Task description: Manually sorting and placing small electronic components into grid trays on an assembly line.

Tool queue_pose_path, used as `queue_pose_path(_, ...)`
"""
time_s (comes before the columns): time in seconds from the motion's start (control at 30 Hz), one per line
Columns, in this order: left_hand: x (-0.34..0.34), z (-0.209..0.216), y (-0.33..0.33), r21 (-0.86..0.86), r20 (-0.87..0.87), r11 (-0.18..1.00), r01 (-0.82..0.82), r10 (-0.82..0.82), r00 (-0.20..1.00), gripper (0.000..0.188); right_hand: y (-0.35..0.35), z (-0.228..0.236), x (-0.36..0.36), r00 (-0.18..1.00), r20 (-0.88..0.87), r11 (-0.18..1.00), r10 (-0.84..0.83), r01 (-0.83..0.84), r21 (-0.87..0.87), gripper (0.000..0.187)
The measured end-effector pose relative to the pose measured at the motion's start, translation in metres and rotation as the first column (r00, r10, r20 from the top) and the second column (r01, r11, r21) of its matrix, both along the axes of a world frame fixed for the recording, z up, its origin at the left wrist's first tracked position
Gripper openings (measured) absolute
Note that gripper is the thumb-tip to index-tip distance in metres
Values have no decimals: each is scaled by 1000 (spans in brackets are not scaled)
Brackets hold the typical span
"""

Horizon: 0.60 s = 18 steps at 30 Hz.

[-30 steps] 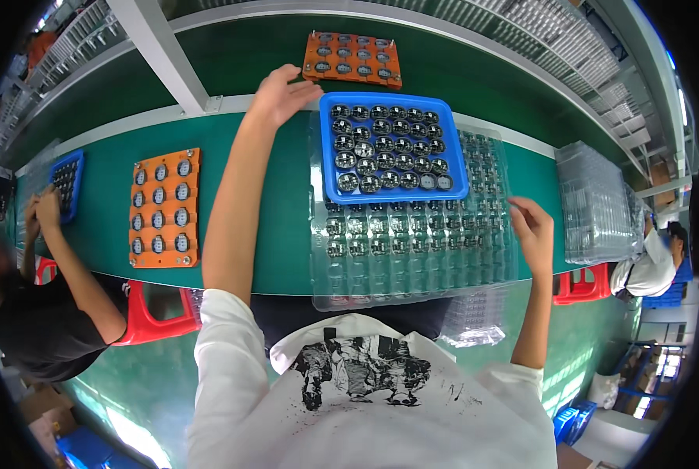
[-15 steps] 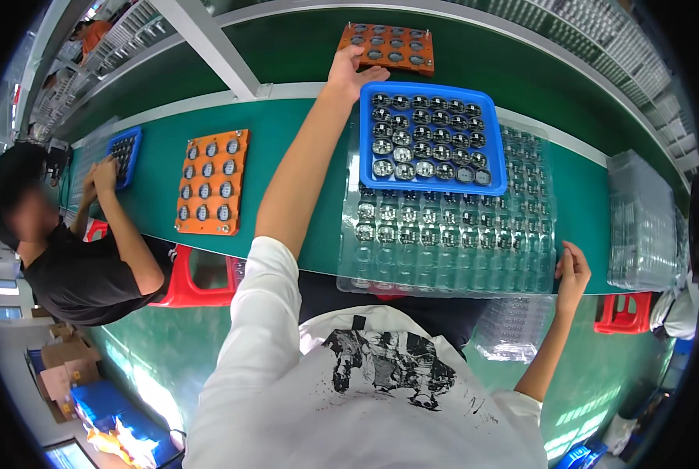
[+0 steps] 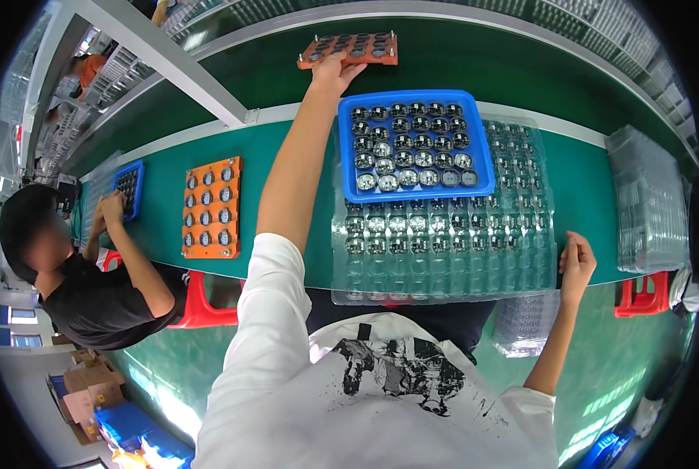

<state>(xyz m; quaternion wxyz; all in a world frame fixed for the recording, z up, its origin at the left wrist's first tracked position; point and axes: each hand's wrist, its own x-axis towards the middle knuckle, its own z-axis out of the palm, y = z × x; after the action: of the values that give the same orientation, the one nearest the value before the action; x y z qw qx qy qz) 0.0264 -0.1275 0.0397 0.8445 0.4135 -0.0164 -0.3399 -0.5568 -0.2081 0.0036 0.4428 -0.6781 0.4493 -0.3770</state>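
My left hand (image 3: 334, 73) is stretched far forward, gripping the near edge of an orange fixture plate (image 3: 309, 61) that carries rows of round dark parts. The plate is held tilted beyond the blue tray. That blue tray (image 3: 486, 190) is filled with round metallic parts and rests on a clear plastic blister tray (image 3: 443, 277), whose pockets hold more such parts; its nearest rows look unfilled. By the right edge of the blister tray, at the table's front edge, my right hand (image 3: 577, 266) rests with its fingers loosely curled together and nothing visible in them.
A second orange plate (image 3: 213, 207) with round parts lies on the green table (image 3: 287, 141) to the left. Further left, a co-worker (image 3: 91, 266) handles another blue tray (image 3: 129, 191). Stacked clear trays (image 3: 650, 199) stand at the right. A metal post (image 3: 170, 62) rises behind.
My left hand has moved left with the orange plate, which now tilts more edge-on to view. The whole view has shifted slightly. My right hand stays by the blister tray, its fingers more curled.
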Motion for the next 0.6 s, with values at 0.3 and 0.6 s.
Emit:
queue_pose_path(0.3, -59, 59, 106, -90, 287, 993, 77, -48, 957, 33, -8, -18, -17, 1000, 19, 997, 1, 0, -72, 23)
queue_pose_path(0.6, -164, 84, 321, 59, 333, 988, -141, 114, 936, 49, -10, -18, -18, 999, -39, 996, -20, 17, -87, 26)
